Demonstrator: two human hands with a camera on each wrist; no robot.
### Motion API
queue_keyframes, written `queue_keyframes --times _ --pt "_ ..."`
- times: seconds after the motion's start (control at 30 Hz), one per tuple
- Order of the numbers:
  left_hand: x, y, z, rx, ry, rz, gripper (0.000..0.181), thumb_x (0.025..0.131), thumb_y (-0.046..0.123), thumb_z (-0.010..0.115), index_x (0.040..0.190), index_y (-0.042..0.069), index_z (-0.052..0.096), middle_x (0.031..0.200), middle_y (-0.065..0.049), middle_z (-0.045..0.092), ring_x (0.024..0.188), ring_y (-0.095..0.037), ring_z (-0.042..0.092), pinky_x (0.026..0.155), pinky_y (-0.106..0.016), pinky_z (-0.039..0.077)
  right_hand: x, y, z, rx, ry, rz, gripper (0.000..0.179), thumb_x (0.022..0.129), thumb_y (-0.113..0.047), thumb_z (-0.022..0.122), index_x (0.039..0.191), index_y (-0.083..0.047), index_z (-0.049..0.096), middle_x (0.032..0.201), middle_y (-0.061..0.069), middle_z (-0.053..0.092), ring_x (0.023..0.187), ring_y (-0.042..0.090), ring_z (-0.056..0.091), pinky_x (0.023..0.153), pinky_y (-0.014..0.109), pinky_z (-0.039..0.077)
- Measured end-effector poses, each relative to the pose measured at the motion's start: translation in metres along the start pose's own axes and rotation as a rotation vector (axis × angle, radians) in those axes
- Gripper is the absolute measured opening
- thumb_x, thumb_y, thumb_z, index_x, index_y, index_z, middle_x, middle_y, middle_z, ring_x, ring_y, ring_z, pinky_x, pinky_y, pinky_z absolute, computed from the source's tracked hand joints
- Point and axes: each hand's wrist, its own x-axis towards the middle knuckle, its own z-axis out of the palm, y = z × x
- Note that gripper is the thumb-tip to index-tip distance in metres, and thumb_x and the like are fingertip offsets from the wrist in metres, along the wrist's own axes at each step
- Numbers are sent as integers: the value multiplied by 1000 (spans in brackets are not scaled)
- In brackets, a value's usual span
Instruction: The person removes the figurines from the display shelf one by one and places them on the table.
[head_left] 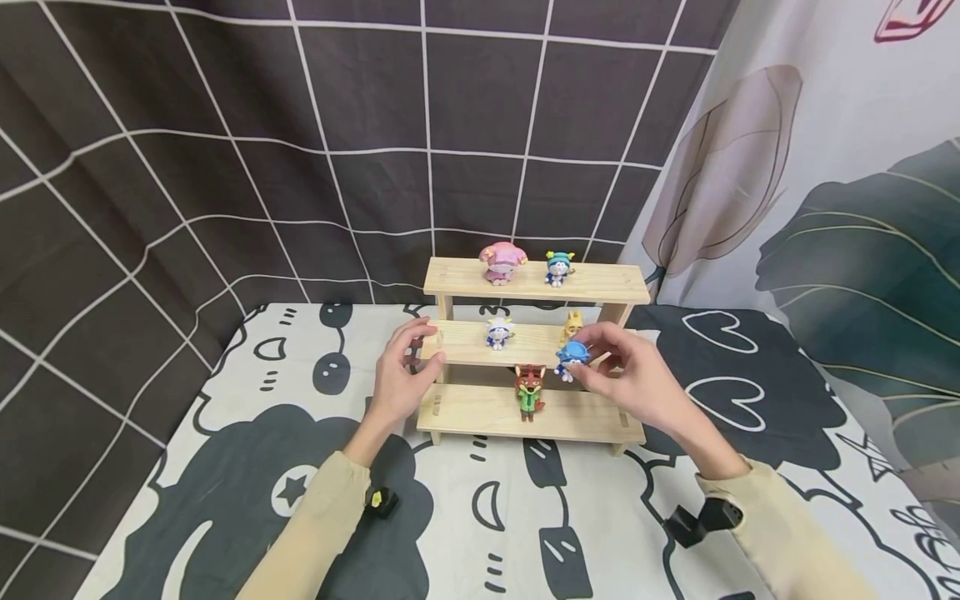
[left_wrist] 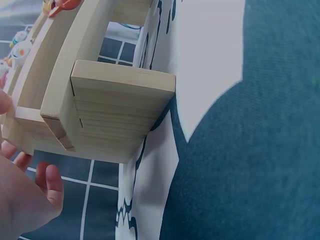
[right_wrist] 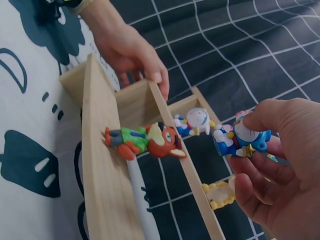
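Observation:
My right hand pinches a small blue-hatted figurine between thumb and fingers, in front of the middle step of a three-tier wooden display stand. The right wrist view shows that figurine tilted, with a gold star at its front. At the stand's left end, my left hand grips the middle step, thumb at the front edge and fingers behind. A fox figurine in green stands on the bottom step. On the middle step are a white figurine and a yellow figurine, partly hidden.
A pink figurine and a green-capped figurine stand on the top step. Behind the stand hangs a dark gridded curtain. A patterned black-and-white cloth lies beneath, and a leaf-print curtain hangs at the right.

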Motion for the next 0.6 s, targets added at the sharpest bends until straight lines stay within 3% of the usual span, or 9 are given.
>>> queue_keyframes --times 0.37,0.6 --pt "0 1 0 11 9 -5 34 84 -10 66 118 -12 60 139 -28 51 105 -43 53 79 -38 44 -13 -6 16 19 -7 -42 32 80 6 77 108 -5 65 94 1 65 72 16 58 60 25 49" --pt "0 0 0 8 4 2 34 84 -10 65 118 -12 60 139 -29 51 105 -45 53 78 -37 43 -19 -10 25 50 -24 -38 33 80 6 78 107 -6 65 96 -1 67 79 15 63 63 27 52"
